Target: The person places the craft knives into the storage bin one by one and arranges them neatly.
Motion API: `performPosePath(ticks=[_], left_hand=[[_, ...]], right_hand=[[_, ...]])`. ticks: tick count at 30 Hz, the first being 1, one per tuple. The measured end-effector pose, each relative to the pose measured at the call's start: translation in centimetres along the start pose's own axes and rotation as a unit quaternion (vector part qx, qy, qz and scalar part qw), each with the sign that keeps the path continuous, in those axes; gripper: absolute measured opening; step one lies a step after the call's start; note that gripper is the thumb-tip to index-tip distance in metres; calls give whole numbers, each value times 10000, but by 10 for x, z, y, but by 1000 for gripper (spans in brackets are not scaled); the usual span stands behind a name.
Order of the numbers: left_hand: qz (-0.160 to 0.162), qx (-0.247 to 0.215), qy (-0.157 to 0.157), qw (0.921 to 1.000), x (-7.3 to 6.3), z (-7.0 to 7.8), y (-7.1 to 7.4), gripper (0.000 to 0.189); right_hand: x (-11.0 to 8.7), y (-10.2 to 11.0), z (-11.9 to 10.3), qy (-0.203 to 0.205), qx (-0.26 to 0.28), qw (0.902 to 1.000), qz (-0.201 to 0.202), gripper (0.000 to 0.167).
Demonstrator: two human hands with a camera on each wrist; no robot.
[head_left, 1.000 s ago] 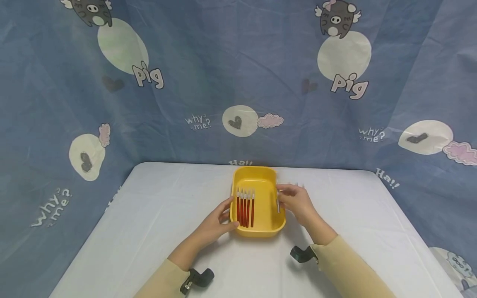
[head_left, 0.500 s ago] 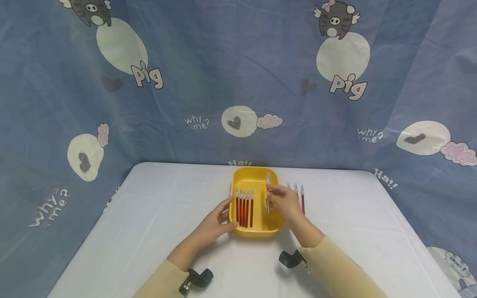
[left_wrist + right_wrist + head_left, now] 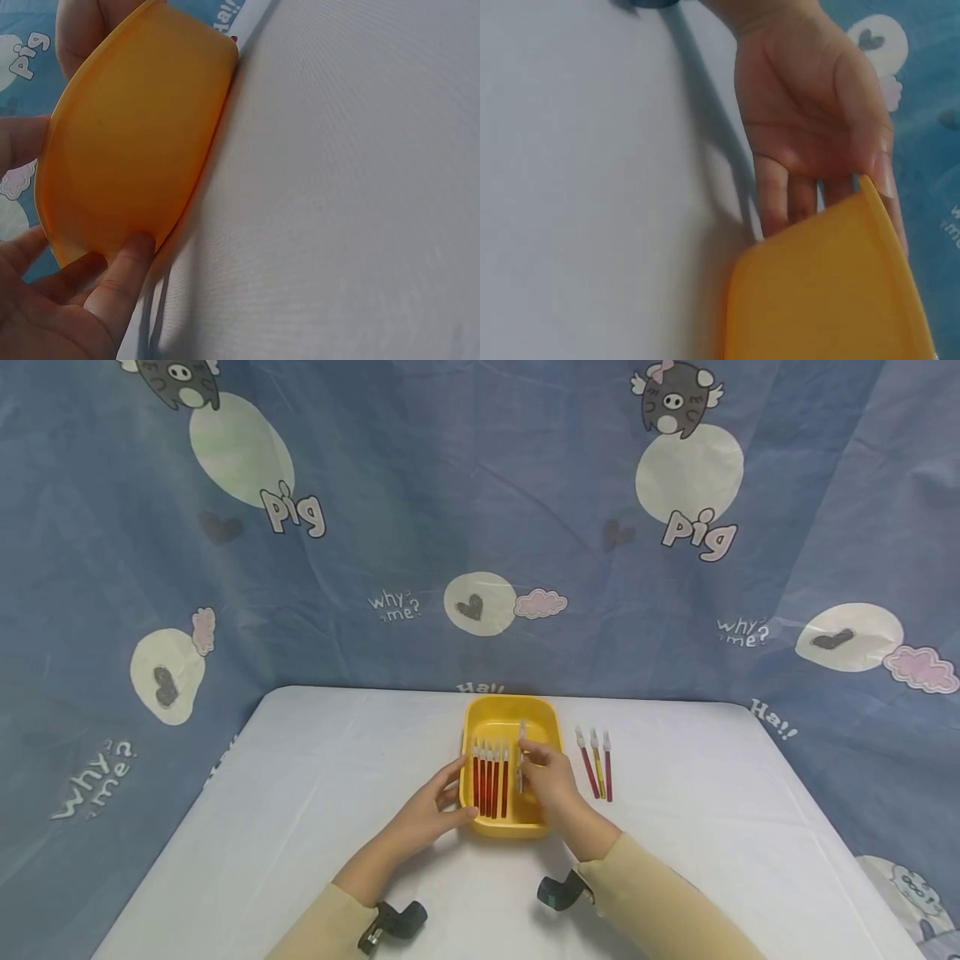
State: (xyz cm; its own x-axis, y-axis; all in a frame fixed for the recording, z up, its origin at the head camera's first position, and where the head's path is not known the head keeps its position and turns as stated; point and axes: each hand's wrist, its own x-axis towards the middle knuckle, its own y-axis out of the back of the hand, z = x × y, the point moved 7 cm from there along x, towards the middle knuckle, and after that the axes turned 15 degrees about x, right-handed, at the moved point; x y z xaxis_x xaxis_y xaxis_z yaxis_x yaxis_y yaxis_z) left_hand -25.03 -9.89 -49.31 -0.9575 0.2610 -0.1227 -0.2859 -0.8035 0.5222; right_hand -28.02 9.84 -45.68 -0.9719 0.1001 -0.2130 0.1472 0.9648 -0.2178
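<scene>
A yellow tray (image 3: 517, 831) stands in the middle of the white table, with several slim red-handled, brush-like sticks (image 3: 489, 781) side by side in its left half. My left hand (image 3: 423, 817) holds the tray's near left corner, thumb at the rim. In the left wrist view its fingers (image 3: 124, 281) lie against the outer wall. My right hand (image 3: 551, 781) reaches over the right rim and pinches a pale, slim stick (image 3: 522, 731) inside the tray, just right of the row. In the right wrist view the tray wall hides the pinched stick.
Three more slim sticks (image 3: 596, 764) with whitish tips lie on the table (image 3: 697, 827) right of the tray, one with a yellowish handle. A patterned blue cloth (image 3: 480, 527) hangs behind the table.
My right hand has carried the pale stick leftward from the tray's right edge toward the row. The three sticks on the table have come into full view. My left hand keeps its place.
</scene>
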Motion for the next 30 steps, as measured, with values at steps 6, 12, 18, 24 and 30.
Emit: performPosePath(ticks=[6,12,18,24,30], left_hand=[[-48,-23,-76,10000,0,1,-1,88],[-31,21,-66,10000,0,1,-1,88],[-25,31,-64,10000,-1,2,0,89],[-13,54,-56,10000,-1,3,0,89],[-18,28,-49,10000,-2,2,1,90]], right_hand=[[5,-2,11,-362,126,9992,-139,40],[10,-1,18,-567,88,9981,-202,40],[14,-4,23,-692,237,9968,-324,42],[14,-5,24,-699,271,9965,-362,44],[12,-7,24,-726,152,9967,-333,47]])
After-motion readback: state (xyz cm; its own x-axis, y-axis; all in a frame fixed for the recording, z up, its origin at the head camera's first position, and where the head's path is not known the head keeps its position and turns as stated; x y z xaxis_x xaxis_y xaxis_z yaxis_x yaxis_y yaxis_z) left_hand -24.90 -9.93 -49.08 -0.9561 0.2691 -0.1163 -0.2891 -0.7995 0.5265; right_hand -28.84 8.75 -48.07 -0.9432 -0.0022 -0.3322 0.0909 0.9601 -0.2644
